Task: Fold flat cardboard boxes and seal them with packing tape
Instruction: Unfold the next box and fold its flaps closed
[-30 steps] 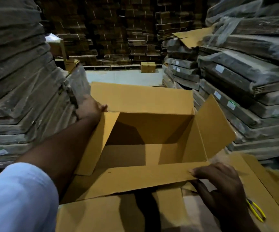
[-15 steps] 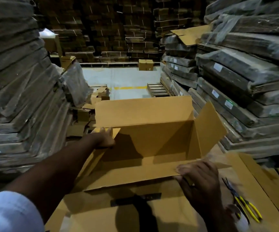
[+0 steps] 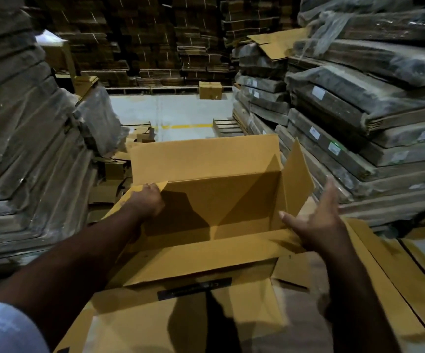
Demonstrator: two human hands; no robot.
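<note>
An open brown cardboard box [image 3: 221, 200] stands in front of me with its flaps up. The far flap rises at the back and the right flap [image 3: 297, 179] stands nearly upright. My left hand [image 3: 146, 201] presses the left flap inward and down, fingers laid over its edge. My right hand [image 3: 316, 220] hovers spread and open beside the box's near right corner, just below the right flap, holding nothing. The near flap [image 3: 206, 256] lies folded toward me. No tape is visible.
Flat cardboard sheets [image 3: 181, 319] lie under the box as a work surface. Tall wrapped stacks of flat cartons rise at left [image 3: 22, 149] and right [image 3: 364, 110]. A bare floor aisle [image 3: 170, 110] with a small box [image 3: 210, 89] lies beyond.
My right hand let go of the near flap and lifted to the right, fingers spread. My left hand pushed the left flap further inward. The view tilted up; the yellow-handled tool is out of sight.
</note>
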